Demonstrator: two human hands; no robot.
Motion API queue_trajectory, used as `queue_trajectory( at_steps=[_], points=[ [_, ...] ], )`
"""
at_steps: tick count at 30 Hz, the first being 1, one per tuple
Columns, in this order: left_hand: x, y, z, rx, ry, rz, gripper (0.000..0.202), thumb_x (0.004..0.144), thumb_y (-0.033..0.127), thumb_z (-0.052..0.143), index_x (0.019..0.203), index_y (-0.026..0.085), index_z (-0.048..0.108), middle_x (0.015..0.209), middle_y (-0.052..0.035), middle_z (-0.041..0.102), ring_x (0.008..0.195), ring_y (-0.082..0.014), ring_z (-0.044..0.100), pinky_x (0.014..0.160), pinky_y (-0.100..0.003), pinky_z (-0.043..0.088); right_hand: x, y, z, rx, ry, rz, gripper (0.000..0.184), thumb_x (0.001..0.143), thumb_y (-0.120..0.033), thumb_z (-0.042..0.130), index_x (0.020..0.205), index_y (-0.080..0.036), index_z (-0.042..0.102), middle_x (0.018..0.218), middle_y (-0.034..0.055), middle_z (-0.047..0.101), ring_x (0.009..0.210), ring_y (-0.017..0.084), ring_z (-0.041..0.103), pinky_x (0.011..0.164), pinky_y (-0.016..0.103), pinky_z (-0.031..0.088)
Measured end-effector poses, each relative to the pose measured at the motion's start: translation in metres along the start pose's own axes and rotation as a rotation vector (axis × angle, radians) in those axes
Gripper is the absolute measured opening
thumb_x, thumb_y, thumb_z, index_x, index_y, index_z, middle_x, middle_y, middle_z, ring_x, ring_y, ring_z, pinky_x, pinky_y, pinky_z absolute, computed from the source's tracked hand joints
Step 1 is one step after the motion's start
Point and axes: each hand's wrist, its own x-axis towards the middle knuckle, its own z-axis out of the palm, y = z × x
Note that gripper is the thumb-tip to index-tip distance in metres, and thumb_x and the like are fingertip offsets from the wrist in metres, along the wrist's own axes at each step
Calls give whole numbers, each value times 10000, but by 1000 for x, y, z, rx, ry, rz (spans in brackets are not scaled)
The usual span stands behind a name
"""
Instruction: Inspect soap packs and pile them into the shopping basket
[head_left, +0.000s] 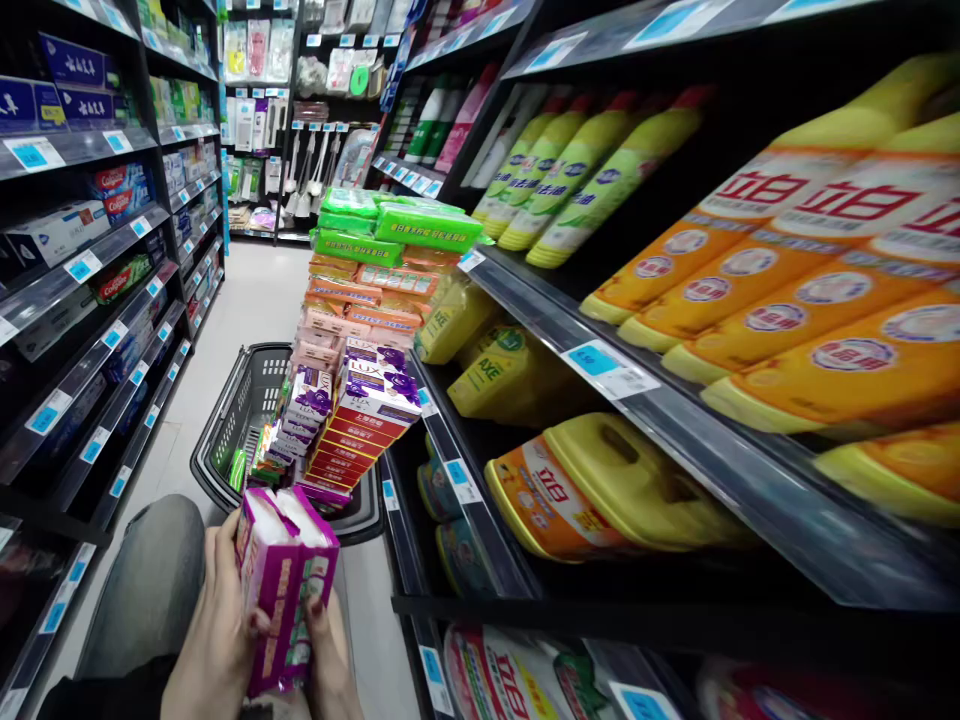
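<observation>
My left hand [214, 620] and my right hand [330, 640] hold a purple-and-white soap pack [281, 590] between them, low in the view. It looks like two wrapped bars side by side, standing on end. My fingers press it from both sides. Just beyond it is a dark basket [217, 440] on the floor, heaped with goods. White-and-purple Lux boxes [379, 375] are stacked in it above red-sided boxes [349, 450]. Farther back rise orange-wrapped packs [360, 290], topped by green-wrapped packs [427, 222]. The basket's left side shows its slotted bottom and a few small green packs.
A shelf [600, 365] on the right runs close by, with yellow-orange cleaner bottles [765, 270] and a large yellow jug [592, 490]. Toothpaste boxes fill the left shelves [82, 265]. A bent knee [142, 580] is at lower left; pale floor [262, 290] runs between the shelves.
</observation>
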Motion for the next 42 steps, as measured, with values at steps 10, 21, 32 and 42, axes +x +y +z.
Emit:
queue_trajectory(
  at_steps=[10, 21, 32, 42],
  points=[
    [42, -16, -13, -251, -182, -366, 692, 602, 448, 801, 1078, 191, 368, 1067, -122, 605, 1045, -302, 589, 915, -409, 438, 24, 23, 6, 76, -36, 76, 674, 660, -616, 702, 1140, -166, 553, 1067, 119, 703, 1021, 303, 647, 892, 405, 507],
    [41, -39, -19, -688, -258, -638, 431, 751, 384, 721, 1098, 174, 574, 1031, -70, 724, 1055, -255, 639, 879, -335, 480, 22, 34, -6, 309, 5, 385, 670, 607, -457, 794, 1171, -200, 540, 1031, 75, 719, 852, 247, 689, 709, 321, 536],
    [33, -73, -17, -920, -210, -794, 655, 461, 401, 901, 988, 124, 628, 941, -109, 762, 998, -298, 676, 993, -427, 448, 24, 1, -2, -605, -11, 30, 484, 731, -512, 601, 1077, -174, 625, 1044, 119, 610, 1014, 307, 585, 902, 417, 448],
    [30, -81, -23, -884, -100, -781, 489, 649, 280, 822, 1025, 104, 563, 866, -133, 766, 844, -305, 722, 864, -432, 538, 31, -10, -15, -251, -174, 241, 394, 708, -494, 680, 912, -168, 591, 856, 76, 701, 755, 231, 647, 713, 330, 504]
  ],
)
